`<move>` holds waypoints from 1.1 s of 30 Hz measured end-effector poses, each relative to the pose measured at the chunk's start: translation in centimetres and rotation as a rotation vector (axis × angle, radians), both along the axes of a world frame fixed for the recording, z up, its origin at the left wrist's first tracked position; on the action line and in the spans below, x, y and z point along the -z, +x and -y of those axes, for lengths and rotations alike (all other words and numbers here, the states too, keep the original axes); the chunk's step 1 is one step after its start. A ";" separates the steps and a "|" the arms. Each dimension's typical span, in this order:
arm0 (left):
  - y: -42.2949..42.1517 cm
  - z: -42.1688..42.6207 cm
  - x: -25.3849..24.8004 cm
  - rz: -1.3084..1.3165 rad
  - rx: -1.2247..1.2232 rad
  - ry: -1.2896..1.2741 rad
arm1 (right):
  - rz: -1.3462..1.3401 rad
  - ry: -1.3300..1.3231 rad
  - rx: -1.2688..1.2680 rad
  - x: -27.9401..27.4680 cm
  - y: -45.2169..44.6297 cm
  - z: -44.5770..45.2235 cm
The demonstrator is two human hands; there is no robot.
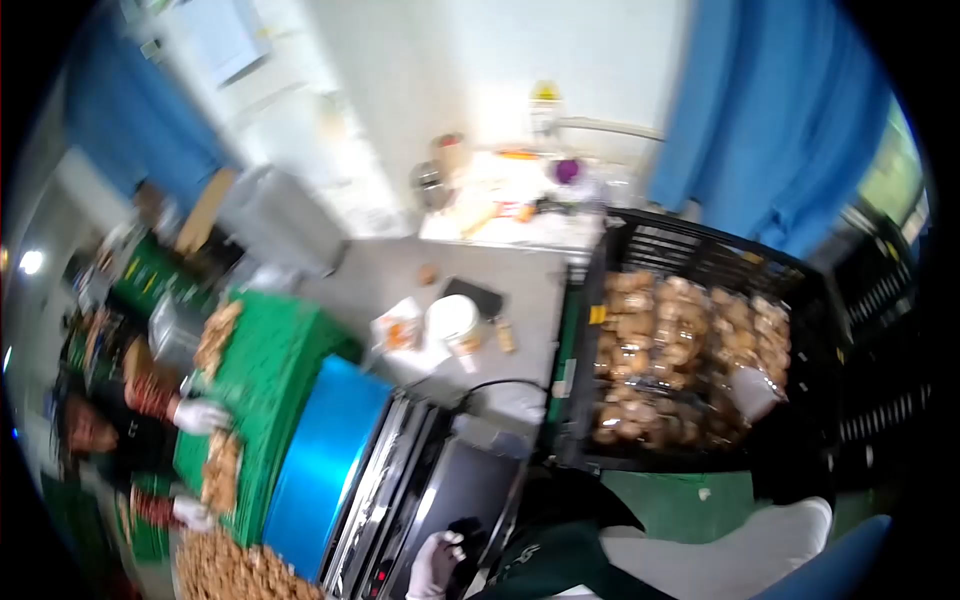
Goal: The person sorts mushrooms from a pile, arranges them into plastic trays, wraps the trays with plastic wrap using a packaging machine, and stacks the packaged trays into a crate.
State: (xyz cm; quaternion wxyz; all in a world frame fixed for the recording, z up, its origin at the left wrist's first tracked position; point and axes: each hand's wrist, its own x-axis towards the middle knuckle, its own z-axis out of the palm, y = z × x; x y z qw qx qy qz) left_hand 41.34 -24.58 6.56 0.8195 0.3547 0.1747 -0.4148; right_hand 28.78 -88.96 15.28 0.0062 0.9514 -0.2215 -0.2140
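My right hand, in a white glove and dark sleeve, reaches into a black plastic crate. It lies against clear-wrapped packs of brown mushrooms that line the crate; its fingers are blurred, so a grip cannot be made out. Low in the view, my left hand, also gloved, is beside the dark top of a wrapping machine. Its fingers are partly bent and apart, with nothing seen in them. A blue panel adjoins the machine.
Across the machine, a co-worker's gloved hands touch mushroom packs on a green surface. Loose mushrooms lie in a heap below. A grey table carries a white tub. Blue curtains hang behind the crate.
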 end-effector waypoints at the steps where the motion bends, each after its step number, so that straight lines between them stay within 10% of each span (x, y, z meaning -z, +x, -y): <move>1: -0.3 3.0 -5.7 0.027 -0.081 0.195 | 0.031 -0.326 -0.024 2.4 -1.1 1.6; 4: -2.0 2.3 -6.1 0.046 -0.139 0.242 | 0.259 -0.698 0.104 1.5 5.1 0.5; 11: -5.4 -1.8 -7.5 0.264 -0.367 0.415 | 0.718 0.336 -0.658 -15.6 24.0 -20.8; 19: 0.5 -15.2 -11.0 0.529 -0.757 1.046 | 0.219 0.720 -1.189 -15.0 38.8 -45.9; 23: 7.3 -22.0 -11.6 0.492 -0.843 1.064 | 0.066 0.790 -1.130 -10.0 46.5 -58.2; 33: 18.7 -30.1 -7.5 0.626 -0.613 2.023 | 0.011 1.099 -0.582 -2.5 52.3 -71.8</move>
